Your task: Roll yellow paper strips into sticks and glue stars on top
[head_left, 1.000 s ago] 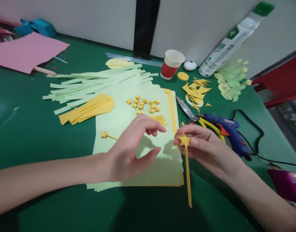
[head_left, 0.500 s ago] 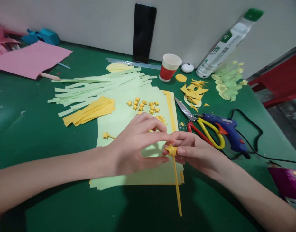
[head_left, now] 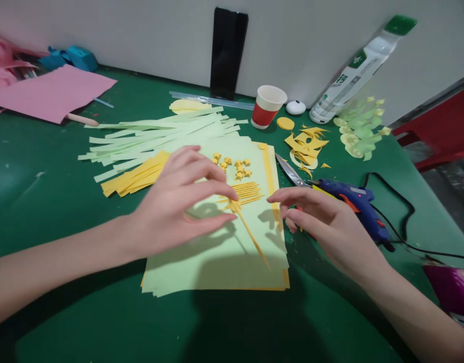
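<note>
My left hand (head_left: 179,201) pinches a yellow paper star on a thin stick (head_left: 251,237) by the star end, above the stack of pale green paper (head_left: 217,275). The stick slants down to the right. My right hand (head_left: 315,217) hovers over the stack's right edge with its fingers apart and nothing in them. Between the hands lies a row of thin yellow sticks (head_left: 247,192). Just behind them sit several small folded yellow stars (head_left: 239,169), some hidden by my left hand. Yellow paper strips (head_left: 135,176) lie behind my left wrist.
Scissors (head_left: 290,170) and a blue glue gun (head_left: 353,201) with its cord lie on the right, partly behind my right hand. Further back are pale green strips (head_left: 160,133), a paper cup (head_left: 269,107), yellow scraps (head_left: 307,146), a tall white-green package (head_left: 356,75) and pink paper (head_left: 54,96).
My left hand has moved left, carrying the star on its stick away from my right hand. My right hand has let go of it and opened, shifting slightly right.
</note>
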`<move>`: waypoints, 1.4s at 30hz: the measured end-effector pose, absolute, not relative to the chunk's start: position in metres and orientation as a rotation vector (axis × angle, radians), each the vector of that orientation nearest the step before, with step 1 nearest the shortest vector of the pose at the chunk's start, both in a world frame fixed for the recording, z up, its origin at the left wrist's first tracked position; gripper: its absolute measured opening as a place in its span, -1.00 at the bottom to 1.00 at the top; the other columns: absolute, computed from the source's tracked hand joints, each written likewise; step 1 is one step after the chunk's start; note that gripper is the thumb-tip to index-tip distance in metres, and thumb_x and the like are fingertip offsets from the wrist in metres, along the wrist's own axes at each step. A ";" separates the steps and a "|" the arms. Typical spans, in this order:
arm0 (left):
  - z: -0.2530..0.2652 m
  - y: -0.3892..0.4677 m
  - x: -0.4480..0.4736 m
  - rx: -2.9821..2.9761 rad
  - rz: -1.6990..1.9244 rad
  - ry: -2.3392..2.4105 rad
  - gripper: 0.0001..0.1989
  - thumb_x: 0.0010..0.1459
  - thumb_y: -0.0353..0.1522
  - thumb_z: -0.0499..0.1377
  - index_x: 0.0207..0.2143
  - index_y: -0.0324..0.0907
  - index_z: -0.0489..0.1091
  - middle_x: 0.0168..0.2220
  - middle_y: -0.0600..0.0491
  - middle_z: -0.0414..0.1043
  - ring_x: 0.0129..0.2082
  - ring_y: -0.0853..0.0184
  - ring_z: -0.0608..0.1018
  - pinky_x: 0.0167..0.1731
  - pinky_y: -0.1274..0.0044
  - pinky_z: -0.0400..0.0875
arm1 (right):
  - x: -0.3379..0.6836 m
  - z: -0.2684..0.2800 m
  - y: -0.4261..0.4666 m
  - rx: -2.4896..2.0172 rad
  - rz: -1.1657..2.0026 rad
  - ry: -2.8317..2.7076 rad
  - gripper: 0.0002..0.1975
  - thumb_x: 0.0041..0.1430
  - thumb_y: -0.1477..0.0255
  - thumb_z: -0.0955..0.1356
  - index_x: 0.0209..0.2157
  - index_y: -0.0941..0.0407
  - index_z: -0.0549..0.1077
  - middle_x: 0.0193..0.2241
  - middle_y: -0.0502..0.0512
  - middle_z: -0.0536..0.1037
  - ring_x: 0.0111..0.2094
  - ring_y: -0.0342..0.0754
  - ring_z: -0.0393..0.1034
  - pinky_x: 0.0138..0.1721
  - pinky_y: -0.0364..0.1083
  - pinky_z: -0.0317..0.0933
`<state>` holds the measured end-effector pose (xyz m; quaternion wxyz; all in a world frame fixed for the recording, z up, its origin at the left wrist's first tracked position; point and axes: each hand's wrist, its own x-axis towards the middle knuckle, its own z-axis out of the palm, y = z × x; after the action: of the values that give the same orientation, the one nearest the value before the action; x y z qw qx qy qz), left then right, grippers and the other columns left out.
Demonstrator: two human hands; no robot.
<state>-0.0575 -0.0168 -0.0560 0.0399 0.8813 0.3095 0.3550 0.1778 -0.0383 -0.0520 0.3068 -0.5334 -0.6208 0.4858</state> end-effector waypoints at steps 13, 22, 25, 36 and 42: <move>-0.089 -0.008 -0.115 2.687 1.045 1.413 -0.86 0.04 -0.22 0.20 -0.37 -0.08 0.38 -0.41 0.06 0.39 -0.35 0.24 0.40 -0.19 0.29 0.27 | 0.104 -0.075 -0.029 -1.267 0.471 -2.249 -0.81 0.11 0.34 0.30 -0.33 0.16 0.45 -0.29 0.07 0.50 -0.24 -0.12 0.36 -0.38 -0.15 0.15; -0.093 -0.016 -0.118 2.735 1.083 1.408 -0.87 0.02 -0.24 0.22 -0.35 -0.05 0.37 -0.41 0.07 0.41 -0.31 0.22 0.41 -0.12 0.25 0.26 | 0.077 -0.081 -0.024 -1.353 0.371 -2.343 -0.82 0.14 0.41 0.25 -0.37 0.16 0.45 -0.35 0.04 0.49 -0.33 -0.14 0.34 -0.51 -0.15 -0.08; -0.093 -0.017 -0.119 2.725 1.103 1.391 -0.84 0.02 -0.25 0.23 -0.33 -0.06 0.36 -0.41 0.07 0.41 -0.31 0.22 0.40 -0.13 0.24 0.25 | 0.075 -0.079 -0.023 -1.381 0.380 -2.366 -0.82 0.14 0.42 0.23 -0.40 0.16 0.44 -0.37 0.02 0.49 -0.37 -0.17 0.32 -0.51 -0.15 -0.10; -0.082 -0.026 -0.122 2.357 1.351 1.292 -0.83 0.23 -0.43 -0.04 -0.40 -0.12 0.27 -0.49 0.12 0.28 -0.44 0.40 0.32 -0.46 0.47 0.21 | 0.063 -0.090 -0.019 -1.473 0.430 -2.479 -0.78 0.11 0.48 0.19 -0.43 0.18 0.45 -0.42 0.08 0.46 -0.44 -0.16 0.27 -0.54 -0.14 -0.16; -0.084 -0.026 -0.122 2.281 1.322 1.300 -0.84 0.23 -0.41 -0.04 -0.40 -0.12 0.28 -0.52 0.13 0.24 -0.47 0.41 0.30 -0.49 0.48 0.19 | 0.058 -0.091 -0.019 -1.461 0.453 -2.527 -0.77 0.13 0.47 0.20 -0.43 0.18 0.47 -0.39 0.10 0.46 -0.46 -0.17 0.26 -0.56 -0.14 -0.20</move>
<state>-0.1222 -0.0262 -0.0838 0.1007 0.7721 0.4399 0.4475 0.0580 -0.0185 -0.0907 0.0937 -0.4925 -0.8517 0.1526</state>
